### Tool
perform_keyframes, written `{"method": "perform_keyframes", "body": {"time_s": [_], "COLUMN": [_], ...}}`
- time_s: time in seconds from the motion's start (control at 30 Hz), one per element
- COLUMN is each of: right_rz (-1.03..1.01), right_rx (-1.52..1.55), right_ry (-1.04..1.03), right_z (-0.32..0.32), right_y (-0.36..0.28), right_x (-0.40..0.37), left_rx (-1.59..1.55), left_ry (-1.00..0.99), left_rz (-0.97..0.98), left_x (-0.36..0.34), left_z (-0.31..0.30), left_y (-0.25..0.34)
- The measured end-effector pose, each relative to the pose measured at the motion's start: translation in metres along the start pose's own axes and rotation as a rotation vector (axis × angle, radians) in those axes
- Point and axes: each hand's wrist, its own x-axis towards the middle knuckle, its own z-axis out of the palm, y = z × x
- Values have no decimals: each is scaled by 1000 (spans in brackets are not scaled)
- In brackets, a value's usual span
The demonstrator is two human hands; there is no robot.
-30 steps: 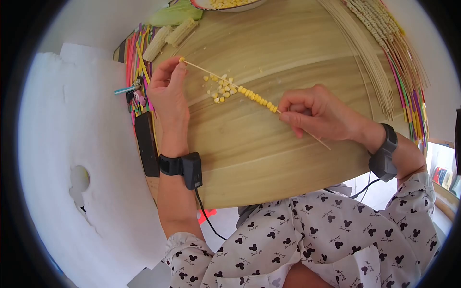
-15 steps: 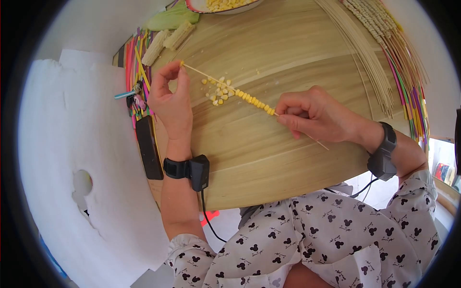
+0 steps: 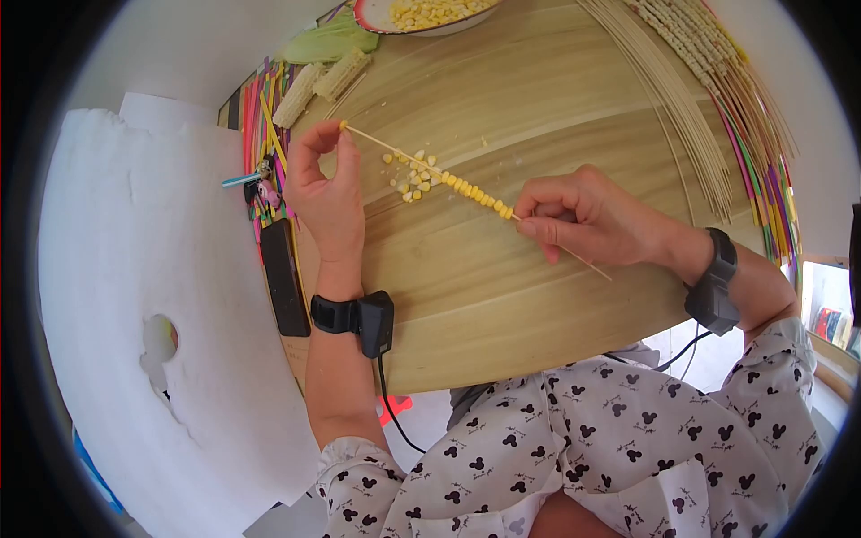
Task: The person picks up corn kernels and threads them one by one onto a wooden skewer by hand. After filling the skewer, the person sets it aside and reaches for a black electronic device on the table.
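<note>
My right hand (image 3: 583, 215) grips a thin wooden skewer (image 3: 381, 142) near its lower end, and the tail of the stick pokes out below the fingers. A row of yellow corn kernels (image 3: 475, 193) is threaded along the stick just past my right fingertips. Up at the other end, my left hand (image 3: 327, 175) pinches a single corn kernel (image 3: 343, 125) between thumb and forefinger, right at the skewer's tip. Beneath the stick, loose corn kernels (image 3: 414, 184) lie scattered on the wooden table (image 3: 466, 287).
A red-rimmed bowl (image 3: 430, 27) of kernels stands at the back. Bare corn cobs (image 3: 318, 85) and a green husk (image 3: 332, 40) lie to its left. Plain skewers (image 3: 668, 108) and filled skewers (image 3: 686, 40) line the right side. A black phone-like slab (image 3: 285, 278) rests at the left edge.
The whole view has shifted slightly. Both hands keep nearly the same pose on the skewer, with the left still pinching the kernel at its tip.
</note>
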Motion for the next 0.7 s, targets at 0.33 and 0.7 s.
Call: {"method": "perform_keyframes", "body": {"time_s": [0.33, 0.7], "right_rz": [15, -34], "right_rx": [-29, -81], "right_ry": [-26, 1], "right_z": [-3, -4], "right_y": [-8, 1], "right_x": [0, 0], "left_rx": [-74, -53], "left_ry": [22, 8], "left_rz": [15, 21], "left_x": [1, -3], "left_z": [0, 4], "left_y": [-2, 5]}}
